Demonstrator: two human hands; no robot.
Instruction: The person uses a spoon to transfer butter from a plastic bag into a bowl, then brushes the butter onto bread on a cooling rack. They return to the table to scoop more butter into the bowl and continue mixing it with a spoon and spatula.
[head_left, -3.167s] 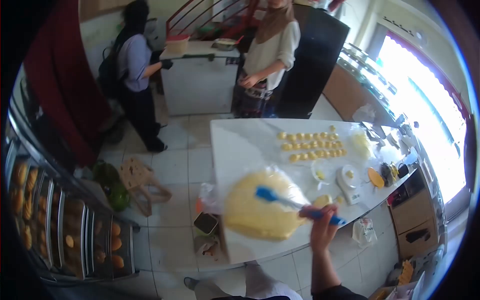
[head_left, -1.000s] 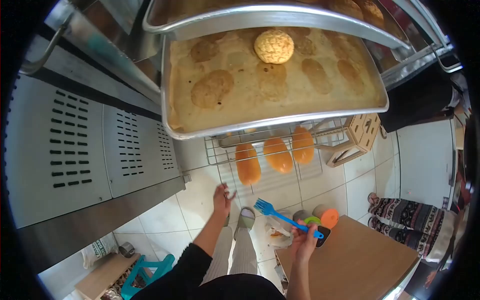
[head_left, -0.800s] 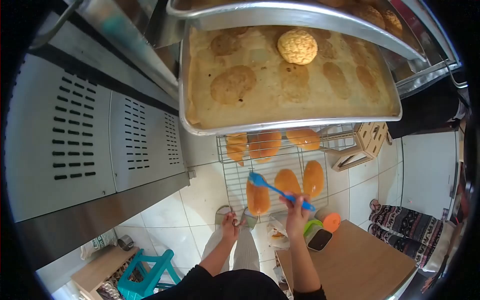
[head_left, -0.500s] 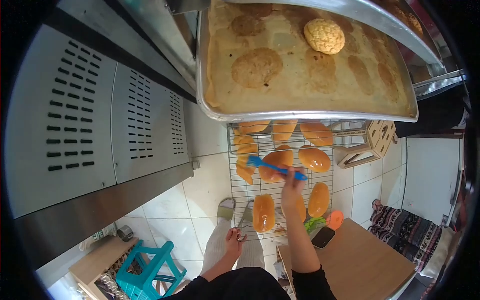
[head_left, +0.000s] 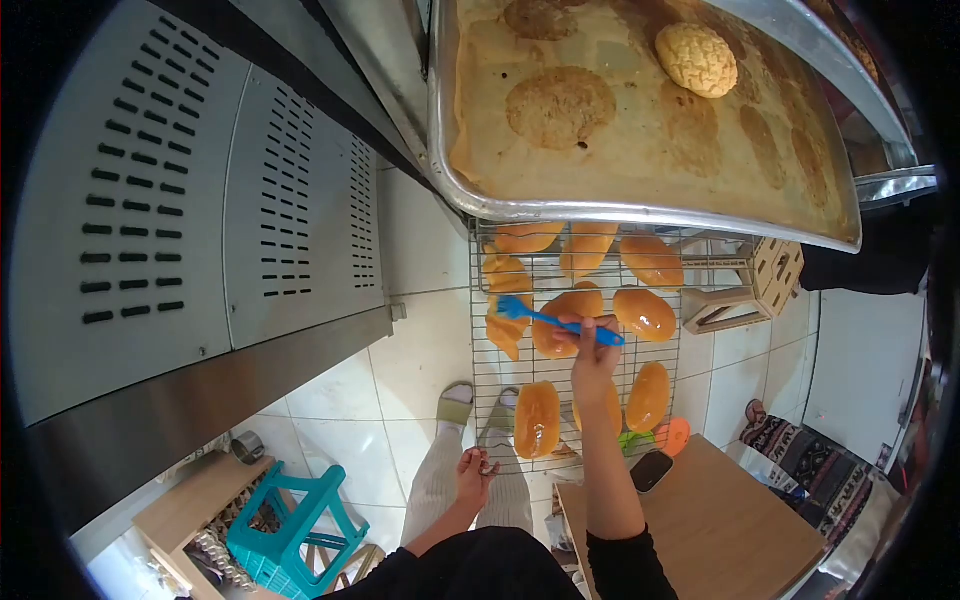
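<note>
Blue brush (head_left: 545, 320) in right hand (head_left: 592, 360) touches glazed rolls (head_left: 566, 318).

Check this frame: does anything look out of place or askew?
One lone bun sits on the lined tray among greasy marks. On the wire rack, buns by the blue brush crowd the left edge unevenly.

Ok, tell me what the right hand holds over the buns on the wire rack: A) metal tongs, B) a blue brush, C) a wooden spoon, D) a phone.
B: the right hand grips a blue brush by its handle, bristles over the glazed buns on the wire rack.
</note>
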